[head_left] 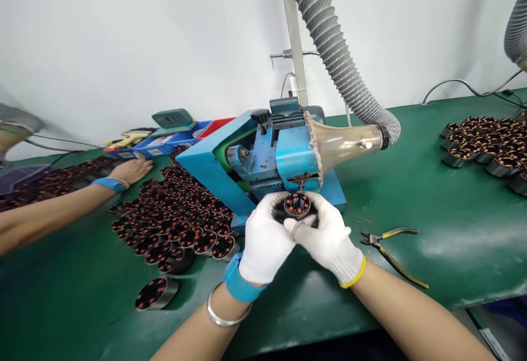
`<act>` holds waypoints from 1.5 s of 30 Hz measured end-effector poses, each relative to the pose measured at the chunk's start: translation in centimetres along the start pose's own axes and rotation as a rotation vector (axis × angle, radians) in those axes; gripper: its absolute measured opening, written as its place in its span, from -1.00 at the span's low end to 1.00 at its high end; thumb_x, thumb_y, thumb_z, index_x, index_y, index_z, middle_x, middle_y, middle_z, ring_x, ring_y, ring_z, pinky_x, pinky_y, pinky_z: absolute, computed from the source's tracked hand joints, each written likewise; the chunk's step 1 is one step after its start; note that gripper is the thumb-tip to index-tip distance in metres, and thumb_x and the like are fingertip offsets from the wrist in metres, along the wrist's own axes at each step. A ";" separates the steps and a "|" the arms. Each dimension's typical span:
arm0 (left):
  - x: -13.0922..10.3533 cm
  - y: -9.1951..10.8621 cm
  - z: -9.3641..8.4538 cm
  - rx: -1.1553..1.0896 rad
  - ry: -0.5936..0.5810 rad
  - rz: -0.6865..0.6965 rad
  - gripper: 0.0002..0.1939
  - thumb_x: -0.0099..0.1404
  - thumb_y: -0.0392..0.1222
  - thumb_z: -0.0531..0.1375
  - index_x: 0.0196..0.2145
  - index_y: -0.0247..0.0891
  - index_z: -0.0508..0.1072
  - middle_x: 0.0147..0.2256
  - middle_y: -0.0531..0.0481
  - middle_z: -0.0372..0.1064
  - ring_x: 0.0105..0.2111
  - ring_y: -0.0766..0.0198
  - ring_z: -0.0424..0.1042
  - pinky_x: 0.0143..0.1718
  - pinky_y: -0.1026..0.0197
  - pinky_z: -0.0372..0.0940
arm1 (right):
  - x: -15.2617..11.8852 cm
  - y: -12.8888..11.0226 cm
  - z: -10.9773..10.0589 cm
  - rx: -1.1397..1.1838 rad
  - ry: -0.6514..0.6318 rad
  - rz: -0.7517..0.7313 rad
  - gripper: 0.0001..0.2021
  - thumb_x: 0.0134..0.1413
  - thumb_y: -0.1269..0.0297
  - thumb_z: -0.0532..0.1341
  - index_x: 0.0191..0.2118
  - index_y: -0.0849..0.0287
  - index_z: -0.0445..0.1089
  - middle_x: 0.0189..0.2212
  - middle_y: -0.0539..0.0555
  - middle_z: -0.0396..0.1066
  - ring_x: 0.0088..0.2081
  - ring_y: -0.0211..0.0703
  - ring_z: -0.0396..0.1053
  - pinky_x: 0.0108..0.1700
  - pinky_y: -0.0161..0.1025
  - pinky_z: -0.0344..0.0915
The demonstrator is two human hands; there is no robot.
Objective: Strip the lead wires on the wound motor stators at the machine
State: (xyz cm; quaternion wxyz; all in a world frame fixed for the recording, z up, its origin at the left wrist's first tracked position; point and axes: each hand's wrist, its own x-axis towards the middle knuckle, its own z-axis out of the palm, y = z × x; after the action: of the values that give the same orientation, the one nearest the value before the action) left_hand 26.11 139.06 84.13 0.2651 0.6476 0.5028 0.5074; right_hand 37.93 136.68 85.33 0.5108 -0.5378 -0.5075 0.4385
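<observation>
Both my hands wear white gloves and hold one round motor stator (297,205) between them, its coil side facing up. My left hand (265,238) grips its left side, and my right hand (323,232) wraps round the right and front, thumb across the near side. A thin copper wire rises from the stator toward the slot of the blue machine (294,155), just beyond my fingers. The undersides of my fingers are partly hidden.
Rows of stators (181,218) stand left of the machine, with a single stator (157,293) nearer. Open pliers (391,248) lie right. More stators (489,144) stand far right. A grey hose (337,48) joins the machine. Another person's hand (132,170) reaches in left, near blue bins (164,142).
</observation>
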 end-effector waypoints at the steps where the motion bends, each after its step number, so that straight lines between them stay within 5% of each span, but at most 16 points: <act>1: 0.4 0.0 0.2 0.008 0.008 0.012 -0.50 -0.12 -0.10 0.44 -0.20 -0.23 0.43 -0.30 -0.05 0.54 -0.29 0.08 0.54 -0.22 0.09 0.47 | 0.3 -0.1 0.0 -0.029 0.015 -0.025 -0.50 -0.17 0.22 0.32 -0.01 0.19 0.38 -0.14 0.12 0.45 -0.11 -0.04 0.42 -0.01 -0.12 0.40; 7: 2.0 0.1 1.3 -0.019 0.005 0.039 -0.57 -0.10 -0.11 0.42 -0.27 -0.25 0.41 -0.33 -0.08 0.52 -0.32 0.08 0.52 -0.26 0.10 0.43 | 2.0 -0.7 -0.9 -0.078 -0.014 -0.067 -0.63 -0.04 0.16 0.28 -0.09 0.20 0.44 -0.41 -0.01 0.43 -0.41 -0.24 0.33 -0.31 -0.29 0.37; 19: 2.5 0.7 1.8 -0.040 0.019 0.075 -0.60 -0.10 -0.15 0.41 -0.30 -0.24 0.37 -0.35 -0.04 0.51 -0.35 0.13 0.50 -0.31 0.15 0.39 | 2.1 -0.1 -0.6 0.015 0.020 -0.075 -0.60 -0.01 0.10 0.26 -0.10 0.26 0.42 -0.60 -0.12 0.18 -0.55 -0.33 0.13 -0.46 -0.35 0.26; 24: 0.5 -0.3 1.8 0.023 0.066 0.134 -0.55 -0.10 -0.17 0.40 -0.24 -0.24 0.35 -0.33 -0.04 0.46 -0.34 0.15 0.48 -0.27 0.11 0.40 | 0.7 1.2 -1.3 -0.158 0.019 -0.232 -0.56 -0.03 0.20 0.26 0.01 0.23 0.37 -0.23 0.09 0.44 -0.28 -0.15 0.39 -0.13 -0.17 0.39; 28: -0.6 -1.2 2.0 -0.037 0.070 0.154 -0.53 -0.07 -0.19 0.38 -0.21 -0.21 0.29 -0.31 -0.01 0.43 -0.32 0.18 0.48 -0.25 0.12 0.42 | -0.3 1.8 -1.8 -0.255 -0.039 -0.392 -0.56 0.02 0.21 0.25 0.05 0.18 0.33 -0.03 0.16 0.40 0.01 -0.04 0.37 0.10 -0.09 0.31; 33: -0.1 -1.8 2.3 -0.122 0.109 0.020 -0.54 0.01 -0.16 0.34 -0.19 -0.20 0.21 -0.33 0.03 0.37 -0.33 0.22 0.48 -0.26 0.14 0.44 | -0.4 1.6 -1.8 -0.358 0.002 -0.400 -0.47 -0.10 0.16 0.34 0.03 0.20 0.33 -0.06 0.19 0.38 -0.02 0.01 0.37 0.07 -0.04 0.33; 39: -0.2 -1.4 1.0 -0.066 -0.075 0.164 -0.35 0.13 -0.26 0.21 0.17 -0.26 0.13 0.10 -0.25 0.26 0.14 0.01 0.30 0.20 -0.10 0.20 | -0.6 1.2 -2.1 -0.445 -0.025 -0.382 -0.53 -0.05 0.09 0.28 -0.01 0.18 0.34 -0.10 0.16 0.40 -0.09 -0.01 0.39 -0.04 -0.08 0.36; 45: -0.2 -1.5 0.6 0.037 -0.096 0.215 -0.51 0.07 -0.36 0.18 0.00 -0.23 0.26 -0.09 -0.13 0.37 -0.05 0.07 0.43 0.03 -0.01 0.35 | -0.7 1.1 -2.5 -0.462 0.000 -0.373 -0.74 0.25 0.13 0.04 -0.34 0.16 0.33 -0.37 0.07 0.38 -0.31 -0.16 0.35 -0.22 -0.23 0.28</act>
State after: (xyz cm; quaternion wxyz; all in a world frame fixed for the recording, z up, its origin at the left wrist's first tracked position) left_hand 26.12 139.49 82.60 0.2209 0.7260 0.4267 0.4920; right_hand 40.41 135.81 84.44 0.4467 -0.5371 -0.6840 0.2101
